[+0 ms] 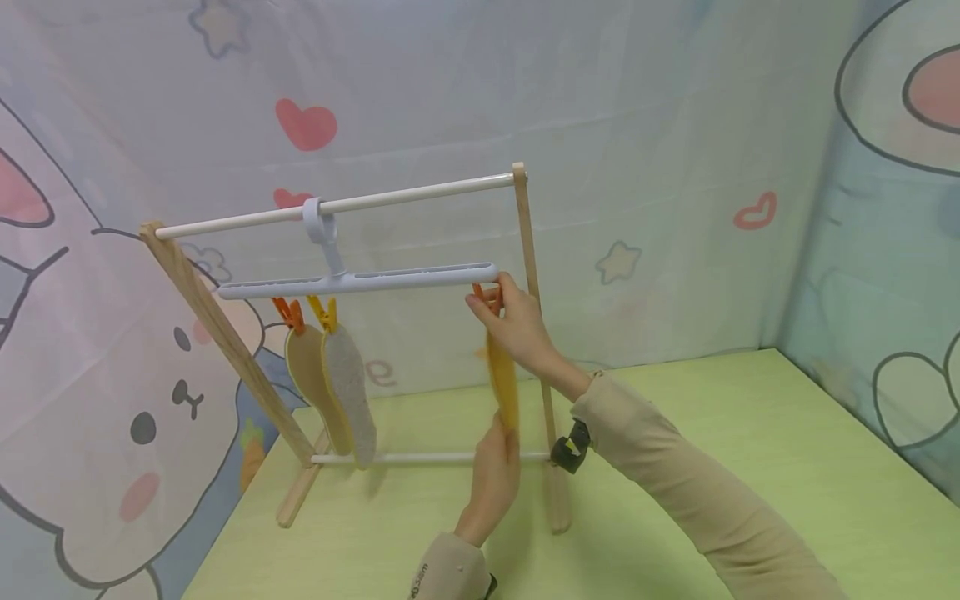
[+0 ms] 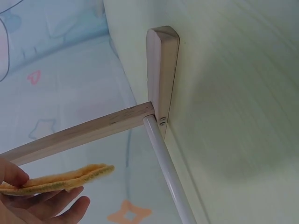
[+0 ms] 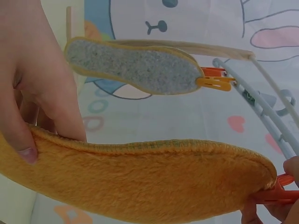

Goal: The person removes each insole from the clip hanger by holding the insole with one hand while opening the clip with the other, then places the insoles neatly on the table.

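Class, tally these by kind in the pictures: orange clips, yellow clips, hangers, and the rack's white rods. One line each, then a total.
Orange clips: 2, one of them pinched by the right hand
Yellow clips: 1
Hangers: 1
White rods: 2, one high, one low
Total: 6

A pale, creased, printed cloth wall [image 1: 675, 150] spans the far side, bearing a solid red heart [image 1: 306, 125] and a beige, grey-outlined star [image 1: 619, 262]. A large white cartoon rabbit [image 1: 82, 400] fills the left. On the right stands a pale blue-green printed wall [image 1: 840, 308]. Below spreads a light-green, flat-topped table [image 1: 750, 442], softly lit.
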{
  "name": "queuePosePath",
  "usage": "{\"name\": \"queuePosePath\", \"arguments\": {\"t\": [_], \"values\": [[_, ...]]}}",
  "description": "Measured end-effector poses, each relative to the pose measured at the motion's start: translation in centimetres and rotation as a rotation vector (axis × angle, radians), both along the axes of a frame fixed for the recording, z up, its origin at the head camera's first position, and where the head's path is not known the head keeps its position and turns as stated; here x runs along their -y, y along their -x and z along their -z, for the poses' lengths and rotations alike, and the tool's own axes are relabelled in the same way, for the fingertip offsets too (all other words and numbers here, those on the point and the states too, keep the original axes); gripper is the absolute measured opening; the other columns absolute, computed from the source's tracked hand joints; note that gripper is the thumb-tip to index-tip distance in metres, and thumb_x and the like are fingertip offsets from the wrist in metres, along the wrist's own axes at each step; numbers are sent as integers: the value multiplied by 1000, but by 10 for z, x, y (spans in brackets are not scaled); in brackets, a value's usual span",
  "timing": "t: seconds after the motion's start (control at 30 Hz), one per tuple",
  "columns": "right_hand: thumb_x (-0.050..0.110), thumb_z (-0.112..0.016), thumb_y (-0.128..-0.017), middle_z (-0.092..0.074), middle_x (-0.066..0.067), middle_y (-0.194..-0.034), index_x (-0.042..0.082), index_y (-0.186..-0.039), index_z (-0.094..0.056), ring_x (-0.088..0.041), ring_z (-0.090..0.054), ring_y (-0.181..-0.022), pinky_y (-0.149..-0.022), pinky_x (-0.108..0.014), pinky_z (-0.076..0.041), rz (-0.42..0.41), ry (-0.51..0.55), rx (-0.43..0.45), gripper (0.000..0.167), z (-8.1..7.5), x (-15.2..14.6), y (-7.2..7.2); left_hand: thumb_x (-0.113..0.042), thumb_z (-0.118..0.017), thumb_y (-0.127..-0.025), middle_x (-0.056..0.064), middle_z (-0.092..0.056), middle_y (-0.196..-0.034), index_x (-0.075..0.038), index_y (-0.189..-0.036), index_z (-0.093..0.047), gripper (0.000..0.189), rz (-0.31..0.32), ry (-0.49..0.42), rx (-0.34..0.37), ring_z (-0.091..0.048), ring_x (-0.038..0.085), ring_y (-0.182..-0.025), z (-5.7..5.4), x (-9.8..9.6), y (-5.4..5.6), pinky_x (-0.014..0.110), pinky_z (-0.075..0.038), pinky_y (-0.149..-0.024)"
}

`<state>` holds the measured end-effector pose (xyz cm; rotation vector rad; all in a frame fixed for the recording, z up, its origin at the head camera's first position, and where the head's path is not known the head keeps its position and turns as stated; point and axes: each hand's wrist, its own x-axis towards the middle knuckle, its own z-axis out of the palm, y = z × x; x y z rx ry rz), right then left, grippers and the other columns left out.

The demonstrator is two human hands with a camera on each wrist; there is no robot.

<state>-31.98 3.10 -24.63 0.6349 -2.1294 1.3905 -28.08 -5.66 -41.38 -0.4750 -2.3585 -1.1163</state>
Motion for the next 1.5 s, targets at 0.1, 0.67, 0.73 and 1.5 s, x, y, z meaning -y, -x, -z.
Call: {"name": "queuePosePath", "arguments": {"t": [0.1, 0.67, 0.73, 1.5], "values": [[19, -53, -89, -65, -19, -94, -1, -104, -49, -24, -56, -76, -56, -21, -37, 18, -9, -11, 25, -1, 1, 0, -2, -43, -91, 13, -58, -78, 0, -116, -45, 26, 14, -10, 8, -38, 6, -54, -1, 0, -1, 18, -38, -49], [22, -48, -91, -64, -18, -102, -3, -111, -48, -26, -52, -81, -63, -25, -40, 115, -83, 11, 32, -2, 3, 0, -2, -41, -91, 8, -51, -60, -2, -118, -43, 27, 50, -14, -4, -32, 2, -44, 3, 0, -1, 13, -30, -38], [22, -47, -91, -64, -18, -102, -4, -113, -48, -27, -51, -81, -64, -28, -42, 132, -99, 3, 34, -1, 4, 0, -2, -41, -92, 8, -51, -59, -2, -118, -43, 27, 61, -18, -9, -32, 1, -43, 3, 0, -2, 12, -30, -38], [20, -44, -93, -65, -19, -102, -8, -106, -50, -32, -54, -85, -68, -35, -47, 195, -184, -77, 32, -1, 6, 1, -1, -41, -91, 8, -51, -61, 0, -117, -43, 26, 64, -60, -34, -34, 1, -46, 6, 1, -1, 14, -33, -40]]}}
